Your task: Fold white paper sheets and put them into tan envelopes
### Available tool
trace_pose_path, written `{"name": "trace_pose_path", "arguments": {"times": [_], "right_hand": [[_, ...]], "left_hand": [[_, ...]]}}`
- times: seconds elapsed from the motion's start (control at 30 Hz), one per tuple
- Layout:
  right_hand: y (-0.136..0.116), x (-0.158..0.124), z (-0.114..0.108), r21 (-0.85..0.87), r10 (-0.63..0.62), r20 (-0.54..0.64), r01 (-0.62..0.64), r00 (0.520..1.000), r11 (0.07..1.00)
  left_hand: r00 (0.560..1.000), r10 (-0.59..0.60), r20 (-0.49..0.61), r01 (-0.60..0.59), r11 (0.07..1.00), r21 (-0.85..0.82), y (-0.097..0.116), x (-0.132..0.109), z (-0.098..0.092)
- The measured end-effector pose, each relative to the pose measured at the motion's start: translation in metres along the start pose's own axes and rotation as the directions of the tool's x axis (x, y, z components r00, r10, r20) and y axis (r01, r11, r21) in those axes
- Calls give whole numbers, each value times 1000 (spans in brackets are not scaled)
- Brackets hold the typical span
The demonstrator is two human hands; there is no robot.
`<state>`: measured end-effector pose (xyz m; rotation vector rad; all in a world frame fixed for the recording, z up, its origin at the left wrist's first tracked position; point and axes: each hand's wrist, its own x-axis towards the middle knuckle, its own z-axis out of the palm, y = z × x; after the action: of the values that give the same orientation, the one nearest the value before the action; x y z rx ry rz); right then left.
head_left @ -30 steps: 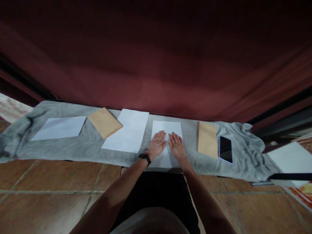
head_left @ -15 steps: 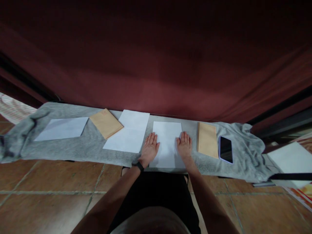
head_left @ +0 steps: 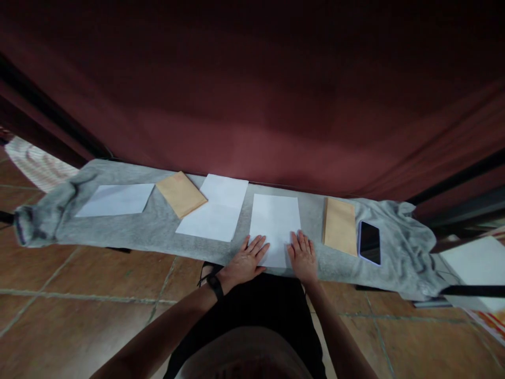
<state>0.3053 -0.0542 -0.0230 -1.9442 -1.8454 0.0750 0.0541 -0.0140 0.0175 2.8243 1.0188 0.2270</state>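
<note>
lower now than half a second ago, drawn back from the sides of the white sheet (head_left: 276, 221) to its near corners. left hand (head_left: 246, 260) flat and open, fingers spread, tips on the near left corner; right hand (head_left: 303, 255) flat and open on the near right corner; gripping nothing. sheet lying flat at the near edge of the grey cloth (head_left: 158, 237), between a second white sheet (head_left: 215, 210) and a brown envelope (head_left: 340, 226), with a phone (head_left: 370, 242) beyond. possible trouble: pulling the sheet off the cloth's near edge, or bunching the loose cloth and shifting the envelope, if pressing hard while sliding.
</note>
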Motion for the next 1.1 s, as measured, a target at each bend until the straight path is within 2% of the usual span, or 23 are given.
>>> {"name": "trace_pose_path", "arguments": {"times": [0.13,0.3,0.47,0.53,0.63,0.73,0.83,0.93,1.03,1.1], "right_hand": [[17,-10,-9,123,-42,42,36,998,992],[33,-15,-26,322,-77,87,46,993,946],[44,-21,-38,462,-81,112,20,990,887],[47,-26,-40,505,-92,132,13,987,863],[51,-33,-42,576,-105,165,-9,981,817],[52,-37,-44,591,-116,167,-5,979,806],[47,-35,-43,570,-98,108,19,989,822],[39,-28,-39,563,-16,24,0,1000,827],[32,-16,-34,542,134,-1,-112,991,833],[29,-4,-31,516,222,-8,-186,975,836]], "left_hand": [[1000,16,11,-15,999,-41,-5,-8,-6],[1000,-6,18,8,990,-137,-12,-3,-12],[998,-24,-55,8,965,-261,-15,-4,-15],[995,-25,-99,-10,942,-335,-14,-10,-17],[987,-90,-135,18,887,-461,-12,-22,-21],[979,-168,-114,75,824,-562,-9,-31,-26],[971,-224,-81,120,756,-644,-7,-32,-27],[935,-339,-98,167,670,-723,-11,-23,-23],[864,-485,-133,215,596,-774,-23,-6,-15],[822,-557,-118,266,559,-785,-33,8,-9]]}}
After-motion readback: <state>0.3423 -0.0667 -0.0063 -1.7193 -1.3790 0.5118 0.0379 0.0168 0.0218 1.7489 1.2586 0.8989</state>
